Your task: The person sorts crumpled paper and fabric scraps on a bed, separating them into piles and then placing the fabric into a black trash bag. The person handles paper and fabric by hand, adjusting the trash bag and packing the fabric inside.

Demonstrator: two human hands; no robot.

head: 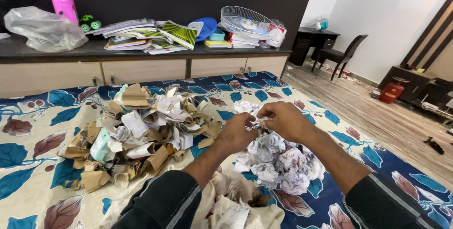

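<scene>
My left hand (236, 132) and my right hand (283, 118) meet over the bed, both pinched on one small crumpled piece of white paper (255, 124) between them. Just below and to the right lies a heap of white paper balls (278, 163). To the left spreads a larger pile of torn brown cardboard and flat paper scraps (141, 134). Everything rests on a bedsheet with a blue and brown leaf pattern (33, 134). Both forearms wear dark striped sleeves.
A low cabinet (141, 68) behind the bed carries a stack of books (146, 35), a plastic bag (45, 31), a pink bottle (63, 2) and a white fan grille (245, 21). On the wooden floor to the right stand a dark chair (339, 54) and a red canister (391, 91).
</scene>
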